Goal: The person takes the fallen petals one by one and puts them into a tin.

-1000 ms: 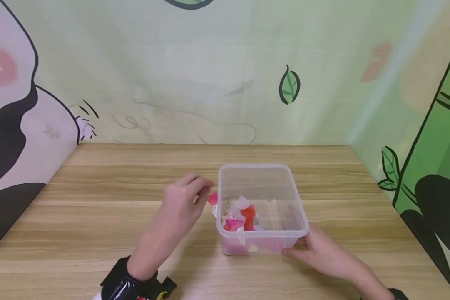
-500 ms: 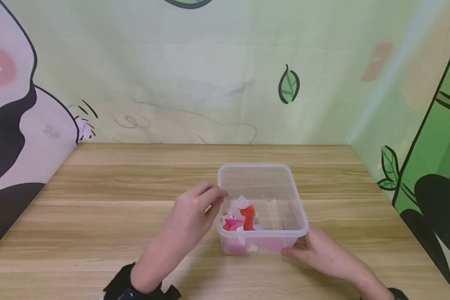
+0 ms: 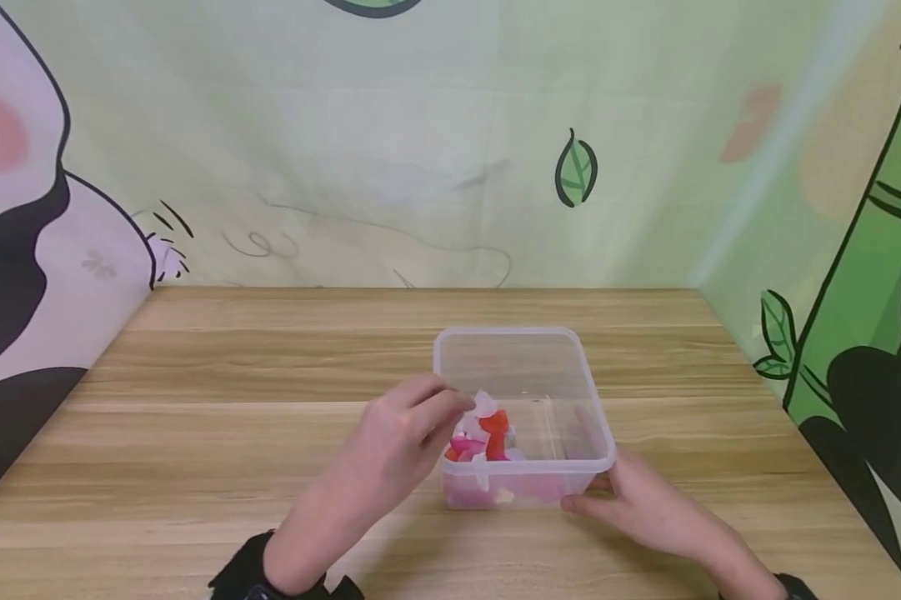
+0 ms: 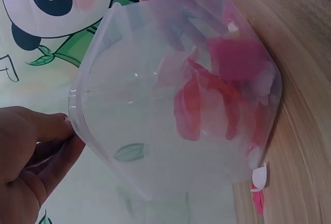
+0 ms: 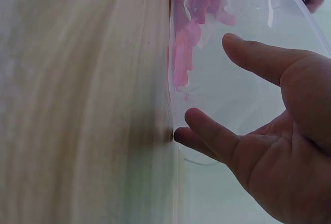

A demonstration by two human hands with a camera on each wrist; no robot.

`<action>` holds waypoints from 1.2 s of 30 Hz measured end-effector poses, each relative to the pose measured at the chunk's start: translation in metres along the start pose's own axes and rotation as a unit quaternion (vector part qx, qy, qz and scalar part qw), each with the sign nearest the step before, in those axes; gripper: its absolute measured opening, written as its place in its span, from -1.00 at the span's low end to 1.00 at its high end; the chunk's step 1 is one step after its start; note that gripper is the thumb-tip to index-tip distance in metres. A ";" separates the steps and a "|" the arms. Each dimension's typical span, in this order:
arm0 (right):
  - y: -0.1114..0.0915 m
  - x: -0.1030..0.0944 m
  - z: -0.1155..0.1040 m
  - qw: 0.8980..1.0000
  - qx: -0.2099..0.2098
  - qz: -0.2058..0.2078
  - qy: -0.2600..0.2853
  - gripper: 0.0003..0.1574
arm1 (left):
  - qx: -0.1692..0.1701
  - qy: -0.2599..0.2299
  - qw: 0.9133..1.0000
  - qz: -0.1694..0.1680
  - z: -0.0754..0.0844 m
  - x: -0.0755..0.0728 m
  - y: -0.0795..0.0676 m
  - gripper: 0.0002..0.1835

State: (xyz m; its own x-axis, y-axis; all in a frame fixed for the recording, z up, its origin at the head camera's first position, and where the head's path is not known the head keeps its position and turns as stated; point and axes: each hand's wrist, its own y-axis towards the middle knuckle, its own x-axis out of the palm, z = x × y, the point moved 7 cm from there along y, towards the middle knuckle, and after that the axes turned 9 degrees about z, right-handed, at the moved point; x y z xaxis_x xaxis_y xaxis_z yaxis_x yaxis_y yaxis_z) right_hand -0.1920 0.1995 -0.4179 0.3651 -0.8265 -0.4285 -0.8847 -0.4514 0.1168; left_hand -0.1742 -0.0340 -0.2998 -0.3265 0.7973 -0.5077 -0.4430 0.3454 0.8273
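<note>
A clear plastic box (image 3: 528,468) with an open top stands on the table. Thin pink, red and white petals (image 3: 498,423) lie heaped towards its left side. My left hand (image 3: 412,429) reaches over the left rim, thumb and fingertips brought together above the heap. In the left wrist view, those fingertips overlap the rim, and I cannot tell whether they hold a petal. My right hand (image 3: 638,504) rests against the box's right side, low near the front corner. In the right wrist view its fingers (image 5: 212,133) and thumb are extended along the clear wall.
A white petal (image 4: 259,177) and a pink petal (image 4: 258,200) lie on the wooden table (image 3: 255,350) just outside the box, hidden behind my left hand in the head view. Cloth backdrop (image 3: 390,150) with panda and bamboo pictures surrounds the table.
My left hand has moved right and slightly down, from beside the box to over its left rim, covering the pink and white petals outside. Box and right hand have stayed put.
</note>
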 end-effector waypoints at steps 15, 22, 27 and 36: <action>-0.001 -0.001 -0.001 1.000 0.001 0.004 -0.015 0.03 | 0.009 -0.016 1.000 -0.024 0.001 0.004 -0.001 -0.75; 0.000 -0.001 -0.001 1.000 0.000 0.005 -0.014 0.04 | -0.043 0.012 0.999 0.025 -0.015 -0.007 0.000 -0.82; 0.000 -0.001 -0.001 1.000 -0.006 0.006 -0.013 0.00 | -0.090 0.045 0.994 0.042 -0.033 -0.011 -0.003 -0.88; 0.000 -0.001 -0.002 1.000 -0.011 0.010 -0.027 -0.05 | -0.197 0.125 0.967 -0.099 -0.072 0.009 -0.026 -0.89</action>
State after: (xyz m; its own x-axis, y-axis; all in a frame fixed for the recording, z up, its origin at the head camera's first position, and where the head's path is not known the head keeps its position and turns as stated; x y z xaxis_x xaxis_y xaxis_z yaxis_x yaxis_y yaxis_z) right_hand -0.1923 0.1995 -0.4159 0.3310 -0.8156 -0.4745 -0.8847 -0.4432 0.1446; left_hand -0.2252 -0.0713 -0.3435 -0.3724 0.5734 -0.7298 -0.7854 0.2242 0.5769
